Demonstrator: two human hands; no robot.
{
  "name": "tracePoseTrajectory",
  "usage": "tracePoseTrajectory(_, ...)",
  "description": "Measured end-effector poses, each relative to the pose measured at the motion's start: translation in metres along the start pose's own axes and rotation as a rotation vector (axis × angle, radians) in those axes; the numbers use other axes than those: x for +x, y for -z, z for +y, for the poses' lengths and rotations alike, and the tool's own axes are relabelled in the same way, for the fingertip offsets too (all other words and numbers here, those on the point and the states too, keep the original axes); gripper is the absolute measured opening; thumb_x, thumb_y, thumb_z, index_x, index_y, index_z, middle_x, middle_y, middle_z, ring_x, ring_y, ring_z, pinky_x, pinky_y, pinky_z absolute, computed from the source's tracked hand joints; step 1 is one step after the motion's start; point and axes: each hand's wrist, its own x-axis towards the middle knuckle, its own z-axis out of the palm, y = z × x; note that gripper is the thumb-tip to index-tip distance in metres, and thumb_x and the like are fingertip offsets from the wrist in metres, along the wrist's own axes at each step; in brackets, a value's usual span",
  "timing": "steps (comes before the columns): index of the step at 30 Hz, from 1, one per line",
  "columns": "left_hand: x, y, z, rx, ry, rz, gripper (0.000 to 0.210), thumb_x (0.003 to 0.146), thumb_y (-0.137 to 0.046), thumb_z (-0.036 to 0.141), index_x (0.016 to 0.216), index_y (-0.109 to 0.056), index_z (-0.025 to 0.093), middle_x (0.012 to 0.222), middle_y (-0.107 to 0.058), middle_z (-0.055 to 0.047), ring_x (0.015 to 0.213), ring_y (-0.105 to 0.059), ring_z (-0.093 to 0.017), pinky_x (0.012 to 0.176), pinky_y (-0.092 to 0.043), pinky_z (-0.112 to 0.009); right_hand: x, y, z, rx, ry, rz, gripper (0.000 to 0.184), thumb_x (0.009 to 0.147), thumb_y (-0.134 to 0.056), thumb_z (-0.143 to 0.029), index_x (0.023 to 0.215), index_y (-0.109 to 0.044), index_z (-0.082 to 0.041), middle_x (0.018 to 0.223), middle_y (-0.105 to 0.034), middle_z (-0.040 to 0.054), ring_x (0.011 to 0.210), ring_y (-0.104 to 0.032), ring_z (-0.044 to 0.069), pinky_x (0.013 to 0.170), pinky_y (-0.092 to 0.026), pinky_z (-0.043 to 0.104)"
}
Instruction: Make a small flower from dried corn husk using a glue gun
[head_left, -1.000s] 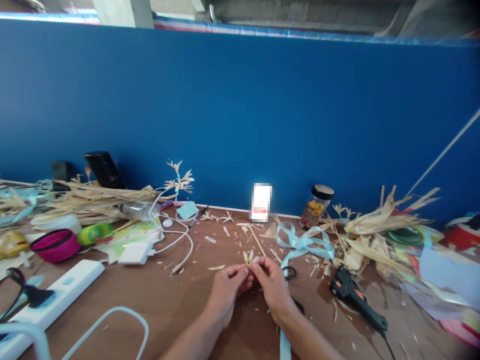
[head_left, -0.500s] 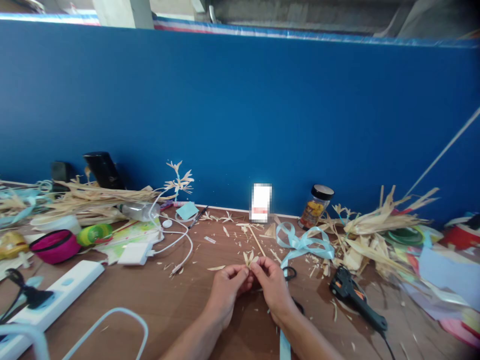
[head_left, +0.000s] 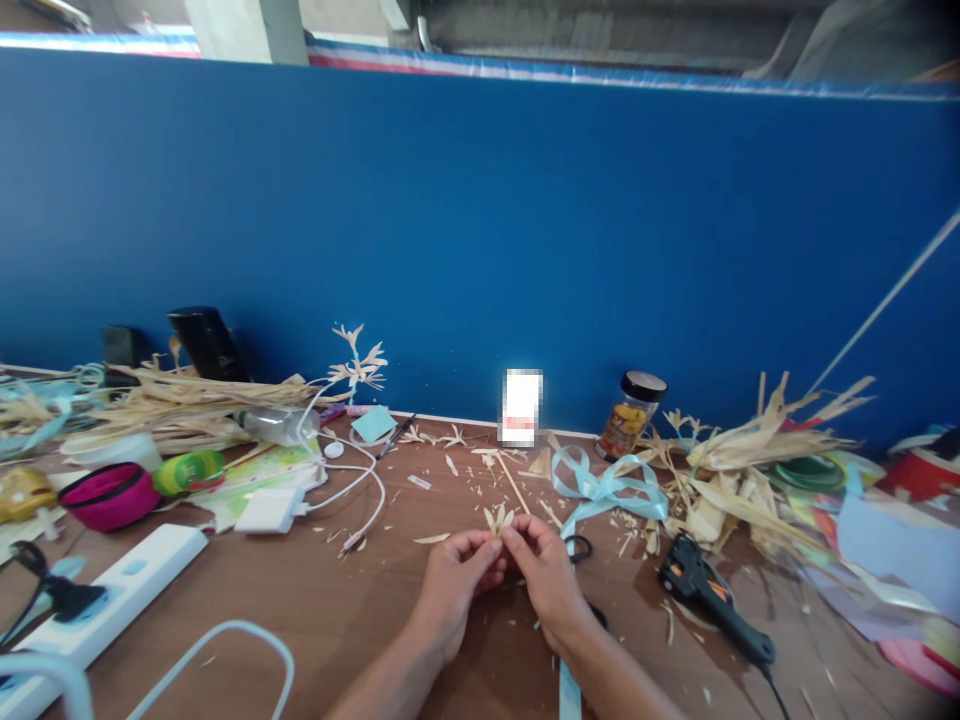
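Close together over the brown table (head_left: 360, 620), my left hand (head_left: 463, 580) and my right hand (head_left: 541, 565) pinch a small pale corn-husk flower (head_left: 498, 517) between thumbs and fingertips. Its pointed petals stick up above the fingers, while its base is hidden by them. A pair of scissors (head_left: 581, 548) with black handles lies partly under my right hand and wrist. Beside that wrist runs a light-blue ribbon (head_left: 611, 485), looped at its far end. Just beyond the hands lies a thin wooden stick (head_left: 514, 484) among husk scraps.
On the right lie a black glue gun (head_left: 712, 600), a bundle of dried husks (head_left: 757, 450) and a lidded jar (head_left: 632, 413). To the left are a white power strip (head_left: 127, 590), a charger with cables (head_left: 268, 509) and a pink pouch (head_left: 109, 495). A blue partition (head_left: 480, 220) stands behind.
The flower's petals show slightly more spread between my fingertips. Both hands stay in nearly the same place, and the table things have not moved.
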Motion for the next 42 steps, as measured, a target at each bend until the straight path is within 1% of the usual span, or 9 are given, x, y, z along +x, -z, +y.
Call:
tracePoseTrajectory(7,0.0019,0.0019,-0.0014,0.009,-0.059,0.03,0.02,0.06,-0.072,0.028,0.064,-0.065,0.01,0.054,-0.061,-0.001,0.049,-0.051,-0.006,0.051,-0.042,-0.016,-0.0008,-0.0027,-0.0006,0.075,-0.037,-0.048,0.019,0.075,-0.057,-0.037,0.075,-0.056,-0.017,0.064,-0.058,-0.002,0.056,-0.054,0.013,0.056,-0.045,0.024)
tracePoseTrajectory(11,0.0035,0.0046,-0.0036,0.023,-0.09,0.044,0.018,0.06,-0.071,0.028,0.065,-0.066,0.011,0.054,-0.061,0.001,0.05,-0.052,-0.006,0.053,-0.043,-0.016,-0.0012,-0.0036,-0.0027,0.076,-0.032,-0.053,0.02,0.073,-0.06,-0.035,0.075,-0.057,-0.016,0.064,-0.059,-0.0013,0.056,-0.054,0.013,0.055,-0.045,0.024)
tracePoseTrajectory(19,0.0027,0.0045,-0.0038,0.091,-0.059,-0.046,0.02,0.065,-0.068,0.029,0.075,-0.068,0.011,0.064,-0.066,-0.003,0.056,-0.055,-0.008,0.057,-0.045,-0.017,-0.0003,-0.0009,-0.0012,0.039,-0.015,-0.032,0.018,0.074,-0.059,-0.034,0.071,-0.055,-0.017,0.061,-0.057,-0.0028,0.055,-0.053,0.012,0.056,-0.044,0.023)
tracePoseTrajectory(23,0.0029,0.0035,-0.0025,0.07,-0.033,-0.008,0.024,0.063,-0.069,0.028,0.081,-0.068,0.011,0.069,-0.067,-0.004,0.059,-0.058,-0.009,0.058,-0.047,-0.018,-0.0001,-0.0001,-0.0007,0.057,-0.03,-0.036,0.019,0.075,-0.058,-0.035,0.072,-0.055,-0.017,0.062,-0.057,-0.0027,0.055,-0.053,0.012,0.057,-0.045,0.024)
tracePoseTrajectory(27,0.0038,0.0022,-0.0029,0.067,-0.042,0.03,0.022,0.062,-0.07,0.027,0.075,-0.068,0.011,0.063,-0.066,-0.003,0.056,-0.057,-0.009,0.056,-0.047,-0.018,-0.0005,-0.001,-0.0004,0.079,-0.043,-0.04,0.018,0.075,-0.058,-0.035,0.073,-0.055,-0.017,0.063,-0.058,-0.0025,0.056,-0.054,0.012,0.058,-0.046,0.025)
tracePoseTrajectory(30,0.0043,0.0023,-0.0029,0.072,-0.08,0.036,0.019,0.062,-0.07,0.027,0.07,-0.067,0.011,0.058,-0.064,-0.001,0.052,-0.054,-0.006,0.054,-0.046,-0.016,-0.0009,-0.0017,-0.0016,0.071,-0.039,-0.057,0.017,0.074,-0.059,-0.033,0.075,-0.056,-0.017,0.064,-0.058,-0.0016,0.057,-0.054,0.013,0.057,-0.046,0.025)
tracePoseTrajectory(32,0.004,0.0029,-0.0024,0.077,-0.09,0.034,0.019,0.062,-0.07,0.027,0.072,-0.067,0.011,0.059,-0.064,-0.001,0.051,-0.054,-0.006,0.054,-0.045,-0.016,-0.0011,-0.0016,-0.003,0.041,-0.022,-0.062,0.016,0.074,-0.06,-0.032,0.077,-0.057,-0.016,0.067,-0.059,-0.0004,0.06,-0.054,0.013,0.057,-0.046,0.025)
tracePoseTrajectory(38,0.0017,0.003,-0.0011,0.071,-0.027,-0.016,0.023,0.066,-0.067,0.029,0.08,-0.068,0.011,0.066,-0.067,-0.005,0.057,-0.058,-0.008,0.055,-0.048,-0.017,-0.0016,-0.0004,-0.0066,0.009,-0.013,-0.03,0.017,0.074,-0.059,-0.032,0.073,-0.055,-0.016,0.063,-0.058,-0.0011,0.059,-0.053,0.013,0.057,-0.044,0.024)
tracePoseTrajectory(42,0.0007,0.0012,-0.0005,0.009,-0.008,0.006,0.027,0.069,-0.064,0.034,0.083,-0.066,0.012,0.068,-0.068,-0.007,0.06,-0.061,-0.011,0.056,-0.05,-0.019,-0.0015,0.0,-0.0081,0.041,-0.056,-0.024,0.018,0.074,-0.059,-0.034,0.073,-0.055,-0.017,0.061,-0.057,-0.0021,0.057,-0.052,0.013,0.054,-0.043,0.022)
